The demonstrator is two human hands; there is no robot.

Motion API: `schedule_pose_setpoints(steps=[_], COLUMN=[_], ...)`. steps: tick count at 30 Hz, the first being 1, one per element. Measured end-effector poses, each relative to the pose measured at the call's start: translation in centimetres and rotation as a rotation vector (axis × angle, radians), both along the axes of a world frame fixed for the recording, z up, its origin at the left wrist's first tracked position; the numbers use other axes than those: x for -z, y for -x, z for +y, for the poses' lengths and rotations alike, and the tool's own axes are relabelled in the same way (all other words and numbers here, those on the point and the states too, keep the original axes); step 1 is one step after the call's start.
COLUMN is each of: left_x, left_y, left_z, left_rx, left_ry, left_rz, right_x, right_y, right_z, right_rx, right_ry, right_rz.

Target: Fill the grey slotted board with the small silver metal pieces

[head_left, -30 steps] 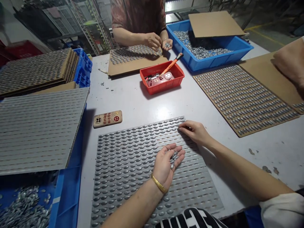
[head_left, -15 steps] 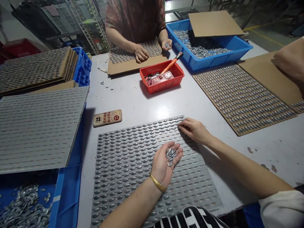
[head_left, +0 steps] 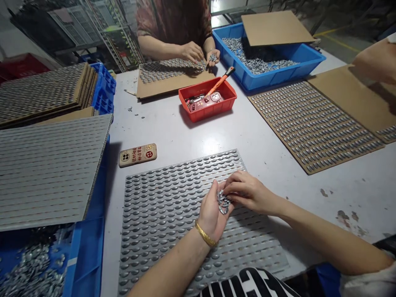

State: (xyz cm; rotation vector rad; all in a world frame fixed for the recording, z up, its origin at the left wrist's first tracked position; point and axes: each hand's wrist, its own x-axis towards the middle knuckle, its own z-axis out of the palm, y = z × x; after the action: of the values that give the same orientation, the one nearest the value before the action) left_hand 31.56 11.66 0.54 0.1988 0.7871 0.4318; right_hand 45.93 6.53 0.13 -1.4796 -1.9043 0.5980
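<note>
My left hand, with a gold bangle at the wrist, lies palm up and cupped over a small heap of silver metal pieces. My right hand reaches across, its fingertips at that heap. Whether those fingers hold a piece is hidden. Both hands are above a large grey board covered in tight rows of oval metal pieces.
Across the white table, a co-worker's hands work over a cardboard sheet. Near them are a red tray and a blue crate of loose pieces. A phone lies nearby. Filled boards rest left, above another crate.
My right hand has left the board's upper edge and moved in to the heap in my left palm. The co-worker's nearer hand has lifted from the sheet.
</note>
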Motion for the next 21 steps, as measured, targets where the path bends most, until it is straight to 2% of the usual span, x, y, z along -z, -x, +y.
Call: schedule_pose_setpoints(steps=[3, 7, 12, 15, 17, 21], left_x=[0.2, 0.3, -0.7, -1.7, -2.0, -1.8], left_y=[0.0, 0.1, 0.1, 0.7, 1.3, 2.1], left_z=[-0.4, -0.8, -0.1, 0.8, 1.1, 0.2], left_rx=[0.005, 0.059, 0.102, 0.025, -0.063, -0.005], left_ry=[-0.061, -0.165, -0.11, -0.065, -0.073, -0.019], left_rz=[0.042, 0.153, 0.237, 0.219, 0.189, 0.212], right_x=[-0.2, -0.1, 1.1, 2.1, 2.9, 4.7], right_y=[-0.1, -0.2, -1.7, -3.7, -5.0, -6.5], right_z=[-0.5, -1.8, -2.1, -1.2, -0.5, 0.6], right_rx=[0.034, 0.236, 0.399, 0.487, 0.468, 0.409], right_ry=[0.038, 0.107, 0.064, -0.027, -0.074, -0.185], right_rz=[0.118, 0.36, 0.461, 0.34, 0.199, -0.129])
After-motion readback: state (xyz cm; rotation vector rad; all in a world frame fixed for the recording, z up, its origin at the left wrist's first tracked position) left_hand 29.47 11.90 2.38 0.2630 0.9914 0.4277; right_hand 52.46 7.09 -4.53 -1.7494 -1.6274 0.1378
